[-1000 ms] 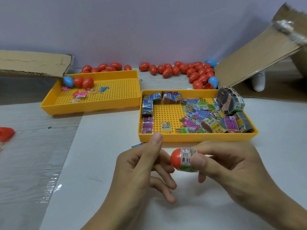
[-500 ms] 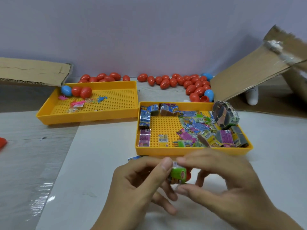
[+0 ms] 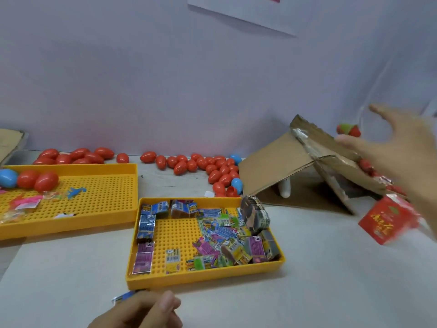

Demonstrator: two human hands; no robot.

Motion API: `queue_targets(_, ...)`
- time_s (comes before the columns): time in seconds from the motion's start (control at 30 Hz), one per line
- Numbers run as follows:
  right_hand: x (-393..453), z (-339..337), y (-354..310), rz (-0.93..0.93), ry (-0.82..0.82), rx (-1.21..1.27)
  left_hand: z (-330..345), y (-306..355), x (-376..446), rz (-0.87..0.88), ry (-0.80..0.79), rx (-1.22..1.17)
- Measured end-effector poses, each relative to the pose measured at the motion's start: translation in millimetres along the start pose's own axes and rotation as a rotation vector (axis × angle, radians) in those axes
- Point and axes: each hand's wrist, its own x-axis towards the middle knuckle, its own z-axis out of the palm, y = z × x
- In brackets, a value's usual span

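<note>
The red plastic egg with a green label (image 3: 348,130) is seen clear of the white tabletop (image 3: 331,268), above the brown cardboard box flap (image 3: 283,166) and just beside the right hand (image 3: 406,157). The grip of this hand is apart, with its fingers spread and blurred. The left hand (image 3: 142,311) is positioned near the front wall of the yellow perforated plastic tray (image 3: 205,278), beside 1 blue paper leaflet (image 3: 124,297). Its fingers are curled, and it cannot be told whether anything is held in the grip.

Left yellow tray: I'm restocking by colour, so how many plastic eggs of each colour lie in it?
Red plastic eggs: 2
Blue plastic egg: 1
Total in the left yellow tray: 3
</note>
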Motion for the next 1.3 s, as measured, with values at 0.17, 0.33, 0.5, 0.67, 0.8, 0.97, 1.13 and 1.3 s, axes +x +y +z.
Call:
queue_targets(0.17,-61,14,-43,0.067,-0.091,0.489,-3,8,-1,0.013,-0.031,-0.083)
queue_targets(0.33,-192,71,-100,0.293,-0.733,1.244,-7,16,-5,0.086,-0.112,-0.062)
queue_targets(0.5,-242,97,-113,0.439,-0.891,1.329,-22,23,1,0.471,-0.041,0.172)
queue_targets(0.67,-238,104,-111,0.378,-0.968,1.327,-29,43,30,0.582,0.093,0.255)
queue_targets(0.8,-239,103,-111,0.371,-1.009,1.307,-28,69,74,0.628,0.120,0.494)
queue_targets(0.97,-240,104,-109,0.426,-1.050,1.307,-6,91,165,0.559,0.041,0.785)
queue_targets(1.13,-237,103,-109,0.485,-1.113,1.298,48,70,249,0.410,-0.123,1.104)
queue_targets(1.3,-235,105,-107,0.528,-1.129,1.297,73,47,282,0.430,0.018,1.170)
